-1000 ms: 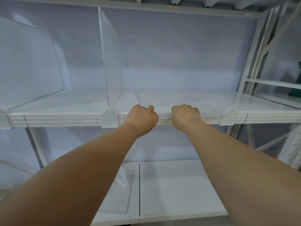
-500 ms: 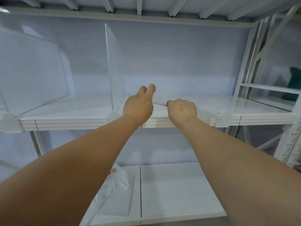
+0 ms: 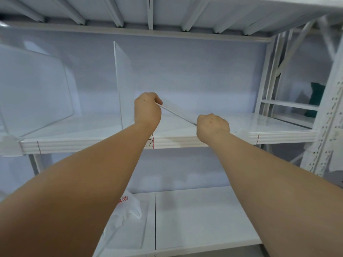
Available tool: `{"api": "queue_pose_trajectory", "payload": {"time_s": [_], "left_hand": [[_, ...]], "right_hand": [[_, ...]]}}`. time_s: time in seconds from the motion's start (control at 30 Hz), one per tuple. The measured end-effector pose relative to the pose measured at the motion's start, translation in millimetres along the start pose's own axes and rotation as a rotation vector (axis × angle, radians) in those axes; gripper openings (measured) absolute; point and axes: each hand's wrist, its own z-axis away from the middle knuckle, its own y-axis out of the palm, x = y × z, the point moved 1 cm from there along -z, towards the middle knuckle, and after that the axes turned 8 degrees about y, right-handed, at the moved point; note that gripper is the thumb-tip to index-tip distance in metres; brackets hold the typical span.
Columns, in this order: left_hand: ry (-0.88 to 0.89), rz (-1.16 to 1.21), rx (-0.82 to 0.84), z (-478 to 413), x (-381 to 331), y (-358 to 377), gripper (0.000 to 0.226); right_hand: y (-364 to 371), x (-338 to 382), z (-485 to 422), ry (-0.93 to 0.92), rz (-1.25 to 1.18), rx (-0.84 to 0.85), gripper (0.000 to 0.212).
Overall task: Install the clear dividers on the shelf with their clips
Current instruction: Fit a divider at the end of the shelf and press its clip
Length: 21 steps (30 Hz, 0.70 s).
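I hold a clear divider [image 3: 178,113] over the white shelf [image 3: 92,143], tilted so its near edge slopes down to the right. My left hand [image 3: 147,110] grips the raised left end. My right hand [image 3: 212,127] grips the lower right end near the shelf's front lip. Two clear dividers stand upright on the shelf: one [image 3: 121,86] just left of my left hand, another [image 3: 35,88] at the far left with a white clip [image 3: 10,145] on the shelf's front edge. A white clip [image 3: 242,133] sits on the lip right of my right hand.
Red and dark marks [image 3: 151,142] are drawn on the shelf's front lip. On the lower shelf [image 3: 200,216] lie a white plastic bag [image 3: 128,204] and a flat clear sheet [image 3: 130,230]. A perforated white upright [image 3: 323,138] stands at the right. The upper shelf's ribbed underside [image 3: 150,13] is overhead.
The divider lay flat on the shelf a second ago. My left hand has lifted its left end, so it now tilts, while my right hand stays low. The view has tipped upward.
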Motion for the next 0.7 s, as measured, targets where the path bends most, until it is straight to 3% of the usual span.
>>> {"api": "queue_pose_trajectory", "payload": {"time_s": [0.23, 0.37, 0.6, 0.7], "left_hand": [[-0.098, 0.317, -0.132, -10, -32, 3, 0.042], [-0.057, 0.705, 0.072, 0, -52, 15, 0.079], [-0.123, 0.696, 0.418, 14, -79, 54, 0.083], [-0.237, 0.581, 0.384, 30, -85, 79, 0.067]], "right_hand": [[-3, -27, 3, 0.091, -0.055, 0.085, 0.031], [-6, -44, 2, 0.157, -0.13, 0.089, 0.032], [-2, -59, -1, 0.174, -0.149, 0.085, 0.03], [5, -64, -4, 0.146, -0.166, 0.084, 0.023]]}}
